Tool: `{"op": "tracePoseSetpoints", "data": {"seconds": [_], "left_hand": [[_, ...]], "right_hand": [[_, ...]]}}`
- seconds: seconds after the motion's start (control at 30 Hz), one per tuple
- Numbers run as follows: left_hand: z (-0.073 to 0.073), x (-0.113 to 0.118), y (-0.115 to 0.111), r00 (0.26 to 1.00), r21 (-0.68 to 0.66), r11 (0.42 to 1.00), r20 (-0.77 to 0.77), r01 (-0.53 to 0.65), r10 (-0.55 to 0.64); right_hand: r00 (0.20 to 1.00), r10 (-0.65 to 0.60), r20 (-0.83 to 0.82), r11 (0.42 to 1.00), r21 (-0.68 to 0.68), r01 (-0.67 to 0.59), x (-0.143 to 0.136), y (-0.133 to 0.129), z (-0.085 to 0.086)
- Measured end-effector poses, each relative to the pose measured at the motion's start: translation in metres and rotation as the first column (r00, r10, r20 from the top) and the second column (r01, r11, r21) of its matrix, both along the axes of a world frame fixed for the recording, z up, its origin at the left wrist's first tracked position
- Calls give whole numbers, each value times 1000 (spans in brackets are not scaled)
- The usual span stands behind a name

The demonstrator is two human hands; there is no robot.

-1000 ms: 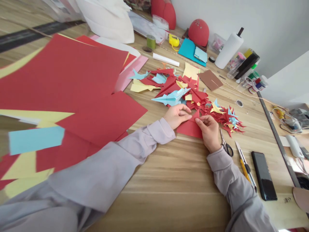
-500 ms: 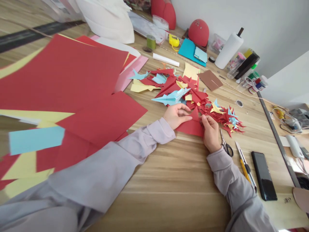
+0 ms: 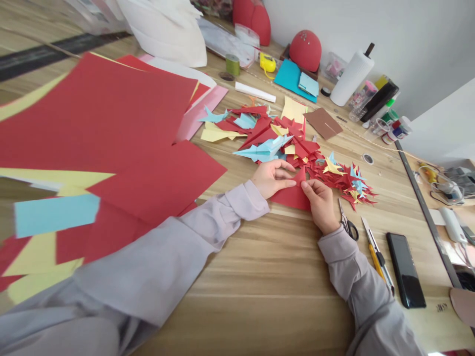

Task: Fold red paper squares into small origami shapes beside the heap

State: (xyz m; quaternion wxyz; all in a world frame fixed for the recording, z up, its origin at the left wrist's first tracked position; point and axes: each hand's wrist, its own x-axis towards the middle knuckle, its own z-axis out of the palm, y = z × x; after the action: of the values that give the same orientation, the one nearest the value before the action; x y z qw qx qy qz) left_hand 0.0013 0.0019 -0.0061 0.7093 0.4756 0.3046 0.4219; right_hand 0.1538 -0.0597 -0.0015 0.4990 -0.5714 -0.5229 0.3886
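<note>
Subject item: one folded red sheet (image 3: 291, 198), lying on the tabletop (image 3: 245, 301) between the two hands, well in from the dark-trimmed right edge. Its peak points toward the far edge; its broad base faces the near side and runs roughly left to right. The longer axis cannot be confirmed, as fingers cover both flanks.

Left hand (image 3: 270, 178): half curled, thumb laid across the sheet's left flank and directed at the right hand. Whether it grips the paper or only presses it cannot be told.

Right hand (image 3: 321, 202): thumb and forefinger brought together on the sheet's right flank, remaining fingers folded in. It appears to have hold of the paper there.

Governing relation: the sheet lies to the right of the left hand and to the left of the right, with neither clearly nearer. The peak stands just beside the pile of folded papers (image 3: 261, 131) (contact is not determinable). Scissors (image 3: 349, 227) lie beside the right wrist, toward the right edge.
</note>
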Motion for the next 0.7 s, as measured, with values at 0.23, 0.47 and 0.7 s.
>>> {"op": "tracePoseSetpoints", "data": {"seconds": [0.23,0.47,0.7], "left_hand": [[0,0,1,999,-3,999,38,33,-33],[0,-1,2,998,-9,999,55,36,-36],[-2,-1,5,992,-47,995,88,91,-87]], "right_hand": [[996,41,-82,999,-15,-42,0,-1,0],[998,44,-50,999,-12,-44,-1,-1,2],[996,61,-66,998,-18,-63,1,0,2]]}}
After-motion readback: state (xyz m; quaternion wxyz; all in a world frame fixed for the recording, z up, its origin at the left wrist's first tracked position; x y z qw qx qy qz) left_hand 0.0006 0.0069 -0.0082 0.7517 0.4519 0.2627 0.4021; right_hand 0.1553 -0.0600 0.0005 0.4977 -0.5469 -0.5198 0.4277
